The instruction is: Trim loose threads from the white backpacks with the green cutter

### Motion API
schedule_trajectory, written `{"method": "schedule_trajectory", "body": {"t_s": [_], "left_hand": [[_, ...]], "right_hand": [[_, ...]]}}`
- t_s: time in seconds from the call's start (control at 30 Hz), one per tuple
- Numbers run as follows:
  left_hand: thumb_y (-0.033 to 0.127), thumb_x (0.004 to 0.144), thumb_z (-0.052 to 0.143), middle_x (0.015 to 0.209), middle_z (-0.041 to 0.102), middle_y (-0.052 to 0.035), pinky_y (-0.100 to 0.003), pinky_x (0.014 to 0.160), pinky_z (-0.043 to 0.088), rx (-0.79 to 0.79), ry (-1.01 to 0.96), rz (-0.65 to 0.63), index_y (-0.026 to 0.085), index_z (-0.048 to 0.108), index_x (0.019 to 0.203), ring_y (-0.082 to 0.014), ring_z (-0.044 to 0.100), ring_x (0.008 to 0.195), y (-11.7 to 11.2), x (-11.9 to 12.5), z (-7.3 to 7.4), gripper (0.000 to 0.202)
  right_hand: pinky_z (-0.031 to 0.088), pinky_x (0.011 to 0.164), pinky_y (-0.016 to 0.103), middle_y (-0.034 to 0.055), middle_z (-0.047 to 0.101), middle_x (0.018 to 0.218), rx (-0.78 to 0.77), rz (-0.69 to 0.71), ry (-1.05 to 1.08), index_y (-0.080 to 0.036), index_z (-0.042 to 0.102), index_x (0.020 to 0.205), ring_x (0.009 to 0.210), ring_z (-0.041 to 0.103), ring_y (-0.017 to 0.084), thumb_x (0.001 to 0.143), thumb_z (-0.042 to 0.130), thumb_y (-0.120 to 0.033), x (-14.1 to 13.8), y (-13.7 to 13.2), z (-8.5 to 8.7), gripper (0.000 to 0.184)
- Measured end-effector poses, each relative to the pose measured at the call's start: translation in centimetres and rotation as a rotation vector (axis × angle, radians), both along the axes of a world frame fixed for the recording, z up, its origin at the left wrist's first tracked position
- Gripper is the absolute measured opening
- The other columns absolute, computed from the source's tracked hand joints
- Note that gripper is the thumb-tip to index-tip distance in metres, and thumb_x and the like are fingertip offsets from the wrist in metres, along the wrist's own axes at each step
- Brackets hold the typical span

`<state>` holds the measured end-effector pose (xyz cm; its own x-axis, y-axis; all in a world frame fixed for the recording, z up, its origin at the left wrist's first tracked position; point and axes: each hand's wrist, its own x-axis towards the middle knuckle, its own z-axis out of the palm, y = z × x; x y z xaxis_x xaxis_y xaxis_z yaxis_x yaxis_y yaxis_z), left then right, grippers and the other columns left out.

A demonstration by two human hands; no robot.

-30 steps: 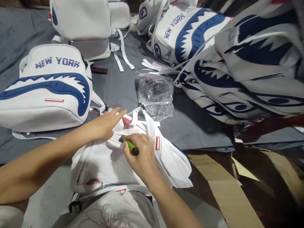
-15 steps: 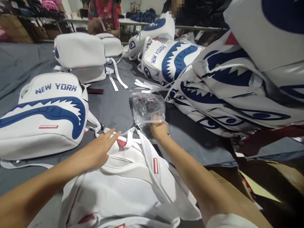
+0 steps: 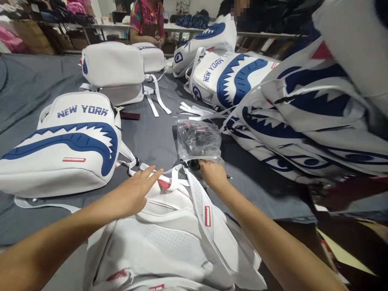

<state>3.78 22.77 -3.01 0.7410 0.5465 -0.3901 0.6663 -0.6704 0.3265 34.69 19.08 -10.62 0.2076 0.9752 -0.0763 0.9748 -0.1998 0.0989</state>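
A white backpack (image 3: 163, 242) lies before me with its strap side up, showing red labels and loose white straps. My left hand (image 3: 135, 194) rests on its top end with fingers stretched out, holding nothing. Just beyond the backpack is a clear plastic bag (image 3: 198, 141) full of small dark pieces. At its near edge my right hand (image 3: 214, 173) is closed, fingertips pinched on a small black piece (image 3: 195, 163). The fingers partly hide that piece, so its exact kind is unclear. A thin pointed object (image 3: 230, 177) shows beside the right hand.
On the left lies a white NEW YORK backpack (image 3: 87, 161) with a blue shark mouth. More backpacks (image 3: 113, 64) stand behind it. A high backpack pile (image 3: 303, 133) borders the right side. Across the grey-covered table (image 3: 151, 141) is a person (image 3: 147, 20). Cardboard lies at lower right.
The view has turned slightly left. My right hand has drawn back from inside the plastic bag to its near edge, with a black piece now showing at the fingertips. My left hand stays on the backpack.
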Motion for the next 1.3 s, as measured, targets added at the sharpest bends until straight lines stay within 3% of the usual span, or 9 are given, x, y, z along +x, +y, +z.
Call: {"method": "schedule_trajectory", "body": {"t_s": [0.17, 0.33, 0.43, 0.53, 0.6, 0.7, 0.93, 1.13, 1.3], "left_hand": [[-0.004, 0.077, 0.047, 0.169, 0.010, -0.0108, -0.048, 0.119, 0.035, -0.001, -0.016, 0.003, 0.025, 0.011, 0.160, -0.0318, 0.019, 0.154, -0.1, 0.2, 0.4, 0.095], [0.008, 0.083, 0.061, 0.167, 0.017, -0.0118, -0.054, 0.115, 0.039, 0.050, -0.068, 0.063, 0.025, 0.021, 0.159, -0.0374, 0.029, 0.150, -0.7, 0.1, 1.0, 0.088], [0.021, 0.090, 0.064, 0.160, 0.036, -0.0154, -0.056, 0.117, 0.035, 0.211, -0.439, 0.045, 0.019, 0.045, 0.147, -0.0352, 0.035, 0.147, -2.8, -0.5, 1.2, 0.061], [0.030, 0.094, 0.063, 0.133, 0.065, -0.0131, -0.045, 0.108, 0.047, 0.306, -0.882, -0.003, 0.017, 0.061, 0.128, -0.0265, 0.059, 0.125, -6.1, -1.1, 1.7, 0.036], [0.026, 0.094, 0.064, 0.106, 0.075, -0.0075, -0.033, 0.086, 0.056, 0.261, -1.021, -0.017, 0.017, 0.066, 0.113, -0.0192, 0.070, 0.096, -8.3, -1.4, 1.9, 0.021], [0.009, 0.093, 0.059, 0.084, 0.074, -0.0034, -0.026, 0.070, 0.055, 0.300, -1.192, -0.025, 0.017, 0.067, 0.099, -0.0144, 0.069, 0.075, -10.4, -2.0, 1.9, 0.013], [0.003, 0.089, 0.062, 0.092, 0.076, -0.0064, -0.024, 0.079, 0.059, 0.296, -1.459, 0.006, 0.017, 0.067, 0.107, -0.0139, 0.072, 0.086, -11.6, -3.9, 0.6, 0.023], [0.015, 0.088, 0.071, 0.082, 0.073, -0.0040, -0.023, 0.071, 0.057, -0.107, -1.479, 0.146, 0.017, 0.071, 0.089, -0.0132, 0.069, 0.076, -11.7, -4.6, -0.5, 0.003], [0.015, 0.090, 0.068, 0.083, 0.074, -0.0055, -0.024, 0.072, 0.056, -0.162, -1.493, 0.168, 0.017, 0.073, 0.091, -0.0144, 0.070, 0.077, -11.2, -5.3, -1.1, 0.005]], "right_hand": [[0.044, 0.062, 0.028, 0.0100, 0.076, 0.100, 0.222, -0.113, 0.028, -0.018, 0.072, 0.102, 0.084, 0.072, 0.023, 0.088, 0.051, -0.011, -1.6, -7.9, 3.8, 0.026], [0.049, 0.059, 0.028, 0.0050, 0.074, 0.076, 0.636, -0.168, 0.648, -0.018, 0.073, 0.093, 0.064, 0.068, 0.019, 0.090, 0.059, -0.038, -4.6, -13.1, 7.2, 0.025], [0.045, 0.049, 0.025, -0.0019, 0.062, 0.055, 0.607, -0.214, 0.974, -0.018, 0.073, 0.090, 0.049, 0.058, 0.015, 0.086, 0.065, -0.041, -7.4, -14.3, 9.5, 0.024], [0.046, 0.050, 0.024, -0.0024, 0.063, 0.056, 0.605, -0.079, 1.048, -0.019, 0.073, 0.085, 0.050, 0.057, 0.013, 0.085, 0.068, -0.033, -10.5, -14.9, 11.2, 0.015], [0.051, 0.056, 0.025, -0.0003, 0.070, 0.068, 0.623, 0.076, 1.045, -0.020, 0.074, 0.088, 0.056, 0.062, 0.013, 0.084, 0.069, -0.026, -12.3, -15.3, 11.7, 0.009], [0.056, 0.064, 0.026, 0.0012, 0.074, 0.090, 0.671, 0.173, 1.119, -0.026, 0.070, 0.116, 0.065, 0.066, 0.012, 0.086, 0.068, -0.020, -14.3, -15.8, 11.8, 0.031], [0.058, 0.060, 0.027, 0.0048, 0.074, 0.096, 0.490, 0.249, 1.307, -0.023, 0.074, 0.100, 0.063, 0.068, 0.013, 0.091, 0.064, -0.020, -16.2, -16.1, 11.4, 0.014], [0.049, 0.058, 0.023, 0.0008, 0.066, 0.071, 0.549, 0.639, 0.988, -0.020, 0.067, 0.089, 0.063, 0.063, 0.012, 0.089, 0.065, -0.008, -17.2, -16.4, 11.9, 0.012], [0.052, 0.064, 0.023, 0.0063, 0.067, 0.090, 0.607, 0.602, 0.838, -0.021, 0.069, 0.108, 0.075, 0.066, 0.013, 0.090, 0.059, -0.004, -17.9, -16.0, 12.0, 0.026]]}}
